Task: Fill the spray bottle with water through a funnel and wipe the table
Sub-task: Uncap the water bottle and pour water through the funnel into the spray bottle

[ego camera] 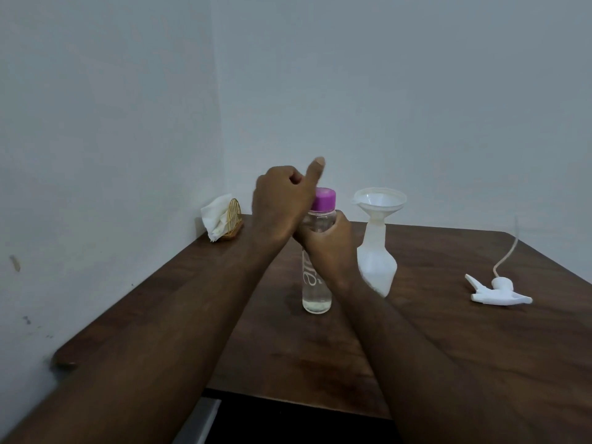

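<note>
Translucent spray bottle (375, 261) upright, white funnel (379, 200) seated in its neck — just right of the right hand (326, 241).

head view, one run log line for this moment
right hand grips clear water bottle | left hand at purple cap | white funnel in spray bottle

Only one view on my end: head cam, wide-angle, looking forward and slightly down over the dark wood table (320, 363) toward the wall corner behind it. Close range, near edge of the table at frame bottom.
</note>
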### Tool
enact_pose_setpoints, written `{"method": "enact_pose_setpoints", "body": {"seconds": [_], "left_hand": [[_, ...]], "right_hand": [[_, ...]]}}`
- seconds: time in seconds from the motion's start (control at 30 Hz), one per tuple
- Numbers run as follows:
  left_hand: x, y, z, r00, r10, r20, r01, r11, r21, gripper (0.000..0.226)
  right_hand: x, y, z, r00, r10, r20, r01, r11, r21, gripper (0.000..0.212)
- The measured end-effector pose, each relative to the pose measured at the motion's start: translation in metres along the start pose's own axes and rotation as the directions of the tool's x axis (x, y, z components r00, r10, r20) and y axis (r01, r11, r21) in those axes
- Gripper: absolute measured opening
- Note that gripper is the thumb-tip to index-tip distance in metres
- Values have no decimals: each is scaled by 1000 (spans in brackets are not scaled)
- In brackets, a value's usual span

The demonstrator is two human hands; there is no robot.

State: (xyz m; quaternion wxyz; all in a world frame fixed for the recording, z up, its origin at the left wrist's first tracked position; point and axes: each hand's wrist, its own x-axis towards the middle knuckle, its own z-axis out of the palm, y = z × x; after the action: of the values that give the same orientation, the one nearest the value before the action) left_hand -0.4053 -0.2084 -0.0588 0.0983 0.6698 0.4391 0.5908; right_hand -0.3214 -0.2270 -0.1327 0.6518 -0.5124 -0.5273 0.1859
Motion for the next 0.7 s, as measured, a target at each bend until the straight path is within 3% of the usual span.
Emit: {"method": "enact_pose_setpoints", "body": {"seconds": [0.07,0.17,0.2,0.3,0.4,0.47,0.6,0.7], "left_hand": [[8,-5,-6,996,-70,48,75,992,-105,57],[5,2,-7,905,-159,395,293,906,-306,55],[2,3,-6,886,-154,438,317,890,-328,53],[-5,-3,-5,951,-181,250,272,874,-402,44],[-6,-14,-8,964,-252,82,263,869,-419,42],[-5,-13,-10,959,-236,157,282,860,-425,39],[-8,-1,-8,883,-213,419,413,777,-475,48],[-7,-3,-6,928,-241,284,356,801,-481,39]], "right_hand": [[1,1,-1,999,-23,-23,23,1000,0,40],[4,1,-3,999,-7,-36,7,1000,6,45],[5,2,-2,999,-7,-31,7,1000,10,46],[4,3,-1,999,-12,-33,13,999,31,44],[4,6,-1,998,-35,-44,36,999,15,43],[4,6,-1,998,-43,-37,44,999,13,44],[6,7,-1,999,-47,-28,48,998,39,50],[7,9,-1,998,-35,-45,36,999,21,48]]}}
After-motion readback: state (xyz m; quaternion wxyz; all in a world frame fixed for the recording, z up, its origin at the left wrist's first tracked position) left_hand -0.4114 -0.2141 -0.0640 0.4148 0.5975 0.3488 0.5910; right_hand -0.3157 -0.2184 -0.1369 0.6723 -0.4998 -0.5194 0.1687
